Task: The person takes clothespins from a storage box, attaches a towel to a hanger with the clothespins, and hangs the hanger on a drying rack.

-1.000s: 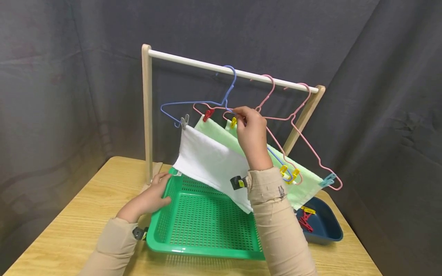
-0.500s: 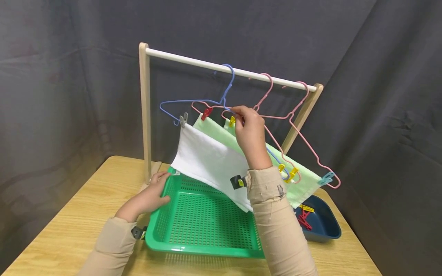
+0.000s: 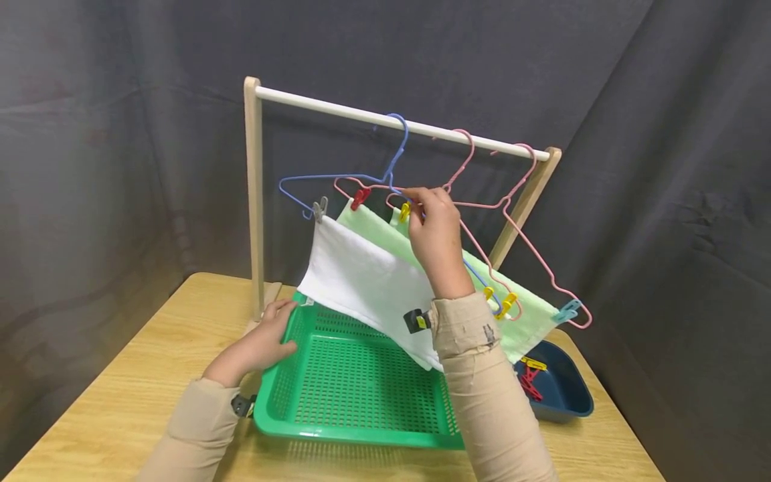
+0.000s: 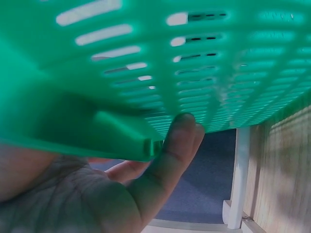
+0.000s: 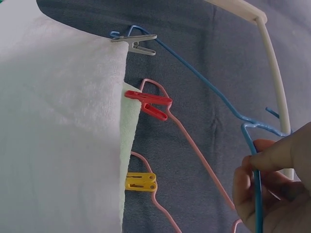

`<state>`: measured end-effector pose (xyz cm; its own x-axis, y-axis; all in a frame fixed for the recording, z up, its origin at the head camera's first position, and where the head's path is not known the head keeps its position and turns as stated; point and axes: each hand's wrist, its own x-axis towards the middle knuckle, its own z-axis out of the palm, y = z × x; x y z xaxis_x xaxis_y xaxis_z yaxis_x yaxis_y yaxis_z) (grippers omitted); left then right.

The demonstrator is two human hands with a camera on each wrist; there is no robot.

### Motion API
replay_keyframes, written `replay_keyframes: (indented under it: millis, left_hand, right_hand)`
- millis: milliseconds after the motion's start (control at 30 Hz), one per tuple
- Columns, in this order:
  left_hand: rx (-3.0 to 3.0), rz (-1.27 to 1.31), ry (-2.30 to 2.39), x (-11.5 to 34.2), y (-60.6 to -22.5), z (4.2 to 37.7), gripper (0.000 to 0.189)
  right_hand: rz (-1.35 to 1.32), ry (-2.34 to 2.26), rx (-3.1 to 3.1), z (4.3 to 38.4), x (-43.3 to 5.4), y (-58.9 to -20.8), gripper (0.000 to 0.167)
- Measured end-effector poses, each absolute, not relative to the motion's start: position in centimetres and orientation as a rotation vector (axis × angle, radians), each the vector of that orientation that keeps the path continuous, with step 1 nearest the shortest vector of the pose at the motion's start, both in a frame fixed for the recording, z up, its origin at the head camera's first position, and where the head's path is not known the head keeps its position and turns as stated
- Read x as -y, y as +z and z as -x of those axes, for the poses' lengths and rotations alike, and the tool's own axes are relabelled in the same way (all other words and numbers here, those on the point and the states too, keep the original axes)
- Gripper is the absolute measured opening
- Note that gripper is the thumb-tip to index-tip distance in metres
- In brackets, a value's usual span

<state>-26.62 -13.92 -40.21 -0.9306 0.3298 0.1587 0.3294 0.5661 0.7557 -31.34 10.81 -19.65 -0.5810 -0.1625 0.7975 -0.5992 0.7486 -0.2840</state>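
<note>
My right hand [image 3: 435,231] pinches the sloping arm of a blue hanger [image 5: 255,165] just below its hook, thumb and fingers round the wire. The hanger's hook lies over the white rod. A white towel [image 3: 367,274] hangs from this hanger, with a grey clothespin [image 3: 320,209] at its left corner; my forearm hides part of it. At the left side of a green basket [image 3: 361,438], my left hand [image 3: 259,345] grips the rim, and in the left wrist view a digit lies along the slotted wall.
Two pink hangers [image 3: 482,251] with light green towels [image 3: 530,331] hang behind on the wooden rack's white rod [image 3: 337,106]. A dark blue bin [image 3: 563,388] with red and yellow clothespins [image 3: 531,383] stands right. Everything is on a wooden table [image 3: 150,361].
</note>
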Motion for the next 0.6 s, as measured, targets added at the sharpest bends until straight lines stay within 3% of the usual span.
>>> replay_keyframes:
  millis: [600]
  left_hand:
    - [-2.793,-0.51,1.407,13.6,-41.0,26.4,0.079]
  right_hand:
    - [-0.599,0.593,2.181,27.7,-14.7,-19.7,0.016]
